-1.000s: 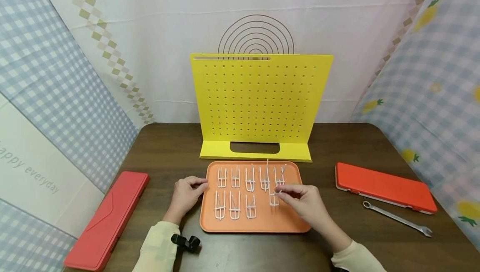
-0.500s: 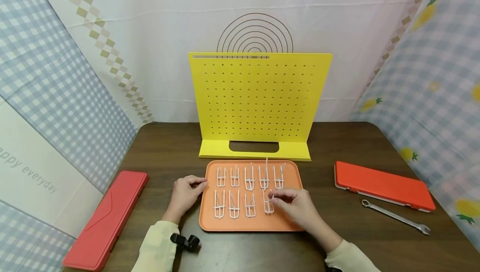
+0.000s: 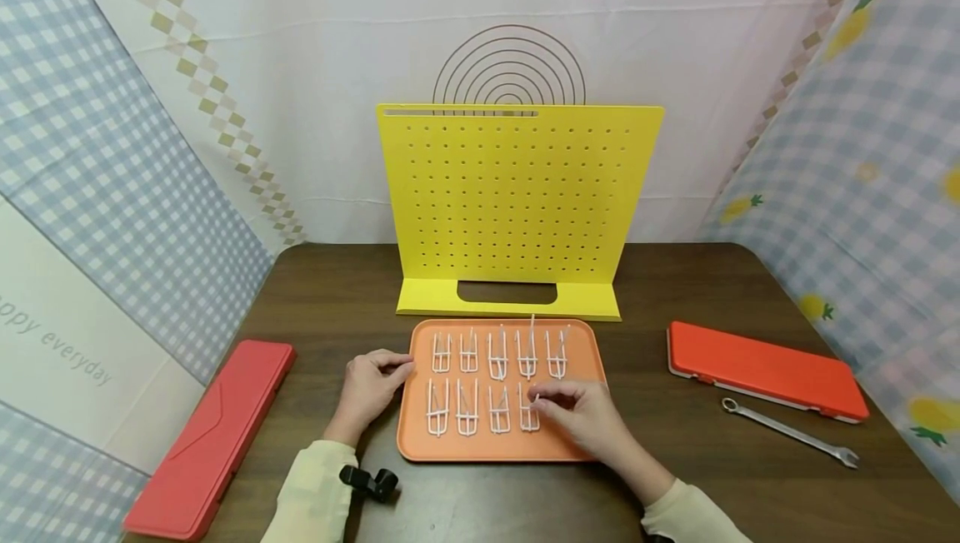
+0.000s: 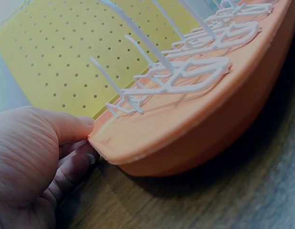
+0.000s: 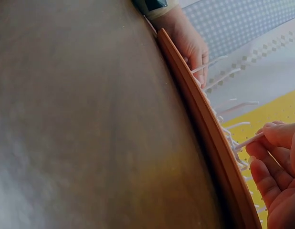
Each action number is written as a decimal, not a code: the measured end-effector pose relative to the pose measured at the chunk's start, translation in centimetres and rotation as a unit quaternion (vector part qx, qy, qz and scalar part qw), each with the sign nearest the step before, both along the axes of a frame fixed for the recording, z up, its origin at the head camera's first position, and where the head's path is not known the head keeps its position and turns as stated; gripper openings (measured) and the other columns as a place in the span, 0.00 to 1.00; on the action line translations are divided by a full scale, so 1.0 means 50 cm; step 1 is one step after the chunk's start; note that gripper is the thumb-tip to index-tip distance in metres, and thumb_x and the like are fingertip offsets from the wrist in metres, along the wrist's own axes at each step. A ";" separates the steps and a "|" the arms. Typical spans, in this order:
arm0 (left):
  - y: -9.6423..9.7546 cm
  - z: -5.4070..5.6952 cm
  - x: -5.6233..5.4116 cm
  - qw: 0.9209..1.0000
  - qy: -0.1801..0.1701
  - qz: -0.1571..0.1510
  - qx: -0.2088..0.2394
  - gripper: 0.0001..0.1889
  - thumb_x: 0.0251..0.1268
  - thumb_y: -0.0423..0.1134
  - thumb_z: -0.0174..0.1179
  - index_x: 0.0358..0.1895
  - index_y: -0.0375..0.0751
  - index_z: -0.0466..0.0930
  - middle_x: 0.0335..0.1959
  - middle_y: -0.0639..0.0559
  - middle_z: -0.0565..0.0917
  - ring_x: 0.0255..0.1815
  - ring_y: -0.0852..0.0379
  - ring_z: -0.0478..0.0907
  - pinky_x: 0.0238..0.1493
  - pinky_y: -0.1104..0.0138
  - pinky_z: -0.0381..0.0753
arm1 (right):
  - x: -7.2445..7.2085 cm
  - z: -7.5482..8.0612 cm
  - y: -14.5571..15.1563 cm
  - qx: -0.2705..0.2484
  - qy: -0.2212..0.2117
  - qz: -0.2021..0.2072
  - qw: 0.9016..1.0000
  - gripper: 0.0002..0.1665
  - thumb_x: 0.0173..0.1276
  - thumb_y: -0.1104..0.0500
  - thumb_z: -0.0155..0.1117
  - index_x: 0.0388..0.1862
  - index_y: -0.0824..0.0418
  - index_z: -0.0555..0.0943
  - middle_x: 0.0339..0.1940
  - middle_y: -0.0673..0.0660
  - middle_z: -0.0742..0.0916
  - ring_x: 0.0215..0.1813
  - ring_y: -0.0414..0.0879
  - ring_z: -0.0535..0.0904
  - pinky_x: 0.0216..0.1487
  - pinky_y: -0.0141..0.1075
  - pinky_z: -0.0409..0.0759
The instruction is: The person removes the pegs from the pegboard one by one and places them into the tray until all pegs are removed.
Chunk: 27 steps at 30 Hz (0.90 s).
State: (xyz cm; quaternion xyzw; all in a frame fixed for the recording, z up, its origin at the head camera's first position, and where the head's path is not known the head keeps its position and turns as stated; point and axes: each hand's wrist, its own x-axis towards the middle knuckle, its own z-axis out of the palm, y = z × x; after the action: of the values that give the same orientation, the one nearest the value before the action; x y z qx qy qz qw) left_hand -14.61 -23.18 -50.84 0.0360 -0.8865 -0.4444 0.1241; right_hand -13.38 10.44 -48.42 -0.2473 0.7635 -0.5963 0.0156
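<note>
An orange tray (image 3: 562,443) lies on the table and bears two rows of white wire pegboard hooks (image 3: 467,414). With thumb and fingers, my left hand (image 3: 372,389) grips the tray's left rim; the left wrist view shows the thumb (image 4: 73,126) on top of the rim and fingers below. My right hand (image 3: 585,416) pinches the upright prong of a white wire hook (image 3: 528,418) at the right end of the front row. In the right wrist view that prong (image 5: 251,140) sits between thumb and finger, its lower end close over the tray.
Behind the tray stands a yellow pegboard (image 3: 517,193) on its base. A red case (image 3: 213,443) lies at left, another red case (image 3: 765,368) at right with a wrench (image 3: 791,433) in front of it. Curtains enclose the table.
My right hand has moved left and slightly toward me with the hook, bringing it beside the others in the front row. The left hand keeps its hold on the tray rim.
</note>
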 end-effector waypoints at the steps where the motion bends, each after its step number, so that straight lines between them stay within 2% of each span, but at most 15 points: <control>1: 0.000 0.000 0.000 1.000 0.001 0.000 0.000 0.04 0.56 0.39 0.70 0.35 0.45 0.90 0.33 0.54 0.86 0.32 0.60 0.82 0.33 0.68 0.80 | -0.003 -0.008 0.001 0.002 -0.002 -0.001 1.000 0.08 0.60 0.72 0.67 0.39 0.72 0.85 0.36 0.64 0.88 0.38 0.46 0.86 0.38 0.30 0.81; 8: 0.000 0.001 0.000 1.000 -0.005 0.003 0.001 0.05 0.56 0.39 0.71 0.35 0.45 0.90 0.33 0.55 0.86 0.32 0.59 0.81 0.33 0.68 0.80 | -0.008 -0.023 0.002 0.013 -0.009 -0.005 1.000 0.08 0.61 0.65 0.70 0.39 0.66 0.87 0.36 0.59 0.89 0.38 0.40 0.85 0.38 0.30 0.81; 27: -0.003 -0.003 -0.002 1.000 -0.012 -0.002 0.003 0.05 0.57 0.40 0.70 0.36 0.46 0.90 0.35 0.54 0.86 0.34 0.60 0.82 0.34 0.67 0.80 | -0.009 -0.027 0.002 0.019 -0.018 0.002 1.000 0.10 0.62 0.61 0.70 0.41 0.65 0.87 0.37 0.55 0.89 0.38 0.42 0.86 0.39 0.31 0.81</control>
State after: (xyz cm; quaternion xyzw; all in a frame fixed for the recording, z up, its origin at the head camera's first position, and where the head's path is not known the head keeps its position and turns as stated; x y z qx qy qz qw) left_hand -14.71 -23.33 -51.01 0.0397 -0.8869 -0.4465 0.1118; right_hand -13.83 10.56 -49.79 -0.2372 0.7738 -0.5863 0.0351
